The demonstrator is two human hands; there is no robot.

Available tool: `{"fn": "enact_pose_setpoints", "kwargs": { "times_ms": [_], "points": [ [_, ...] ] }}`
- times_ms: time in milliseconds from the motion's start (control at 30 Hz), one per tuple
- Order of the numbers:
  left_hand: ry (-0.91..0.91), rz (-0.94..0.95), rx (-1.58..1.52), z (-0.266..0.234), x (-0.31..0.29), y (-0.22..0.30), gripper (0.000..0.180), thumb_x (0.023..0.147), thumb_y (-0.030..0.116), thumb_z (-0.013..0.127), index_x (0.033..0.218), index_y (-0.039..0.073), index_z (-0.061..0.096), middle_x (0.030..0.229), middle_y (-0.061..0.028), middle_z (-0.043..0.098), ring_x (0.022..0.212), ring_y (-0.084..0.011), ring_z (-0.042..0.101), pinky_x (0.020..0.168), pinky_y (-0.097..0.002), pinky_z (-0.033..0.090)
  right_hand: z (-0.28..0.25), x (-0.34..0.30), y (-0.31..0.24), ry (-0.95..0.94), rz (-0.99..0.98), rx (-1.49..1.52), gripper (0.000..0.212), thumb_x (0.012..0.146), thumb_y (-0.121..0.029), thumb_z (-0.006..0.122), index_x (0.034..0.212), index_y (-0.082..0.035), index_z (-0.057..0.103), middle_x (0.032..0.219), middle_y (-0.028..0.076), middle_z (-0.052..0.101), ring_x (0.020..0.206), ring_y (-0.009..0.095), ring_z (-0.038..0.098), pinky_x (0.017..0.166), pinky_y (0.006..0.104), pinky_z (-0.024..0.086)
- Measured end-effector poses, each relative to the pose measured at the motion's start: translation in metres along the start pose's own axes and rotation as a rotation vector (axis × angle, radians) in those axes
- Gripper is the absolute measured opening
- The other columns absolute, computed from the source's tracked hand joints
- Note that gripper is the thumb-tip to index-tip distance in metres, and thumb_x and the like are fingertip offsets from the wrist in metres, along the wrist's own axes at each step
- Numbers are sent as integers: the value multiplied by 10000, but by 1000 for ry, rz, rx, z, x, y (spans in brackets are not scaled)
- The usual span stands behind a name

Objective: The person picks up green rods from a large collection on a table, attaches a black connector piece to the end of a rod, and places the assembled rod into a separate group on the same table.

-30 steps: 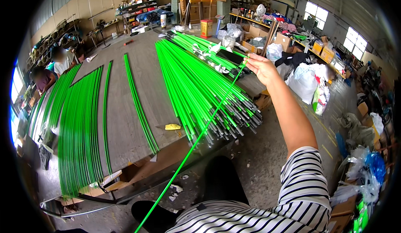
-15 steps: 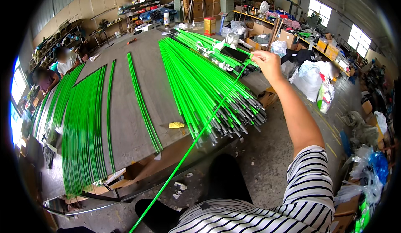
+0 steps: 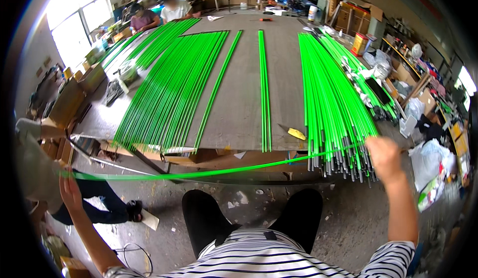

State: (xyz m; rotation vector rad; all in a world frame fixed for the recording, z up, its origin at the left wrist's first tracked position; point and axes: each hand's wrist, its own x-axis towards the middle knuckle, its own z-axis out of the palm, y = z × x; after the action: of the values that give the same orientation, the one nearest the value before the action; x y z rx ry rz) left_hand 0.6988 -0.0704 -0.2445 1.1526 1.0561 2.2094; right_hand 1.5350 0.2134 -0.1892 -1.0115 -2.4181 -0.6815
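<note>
A long thin green rod (image 3: 199, 175) stretches across in front of me, below the table's near edge and slightly bowed. Its right end is in my closed right hand (image 3: 386, 158), beside the grey-tipped ends of a big fanned pile of green rods (image 3: 326, 88). At the far left, the fingertips of my left hand (image 3: 70, 193) meet the rod's other end; they are a little blurred and look pinched on it. On the table (image 3: 236, 103) lie a narrow group of green rods (image 3: 264, 88), a single-looking strip of rod (image 3: 219, 88) and a wide row of rods (image 3: 174, 86).
A small yellow-handled tool (image 3: 297, 134) lies near the table's front edge. A person in dark trousers (image 3: 107, 203) stands close at my left, by the rod's end. Two people (image 3: 174, 11) work at the far left. White bags (image 3: 428, 163) stand at the right.
My view has swung left. My right hand has come down and nearer with the rod, which now lies nearly level. My left hand has come into view at the rod's left end.
</note>
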Motion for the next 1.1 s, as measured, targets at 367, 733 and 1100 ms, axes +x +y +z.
{"fn": "enact_pose_setpoints", "kwargs": {
  "times_ms": [367, 733, 1100],
  "points": [
    [-437, -414, 297, 441, 5, -147, 327, 885, 224, 483, 1084, -34, 451, 786, -126, 607, 502, -129, 538, 452, -240, 439, 68, 21, -214, -880, 455, 1672, 176, 872, -124, 510, 862, 30, 593, 785, 103, 647, 665, 150, 632, 602, 249, 515],
    [-383, -102, 847, 531, -28, -322, 279, 807, 192, 516, 987, -14, 572, 800, -210, 610, 745, -328, 598, 672, -379, 468, 109, 21, -218, -677, 919, 2093, 365, 863, -260, 545, 1054, 50, 524, 929, 175, 611, 740, 204, 619, 651, 299, 520],
    [-439, -82, 997, 549, 1, -372, 209, 784, 180, 502, 766, -22, 553, 765, -260, 558, 782, -424, 543, 665, -459, 441, 210, -175, -209, -594, 1632, 1975, 219, 869, -233, 529, 897, -19, 566, 833, 135, 624, 696, 219, 622, 642, 339, 534]
  ]
}}
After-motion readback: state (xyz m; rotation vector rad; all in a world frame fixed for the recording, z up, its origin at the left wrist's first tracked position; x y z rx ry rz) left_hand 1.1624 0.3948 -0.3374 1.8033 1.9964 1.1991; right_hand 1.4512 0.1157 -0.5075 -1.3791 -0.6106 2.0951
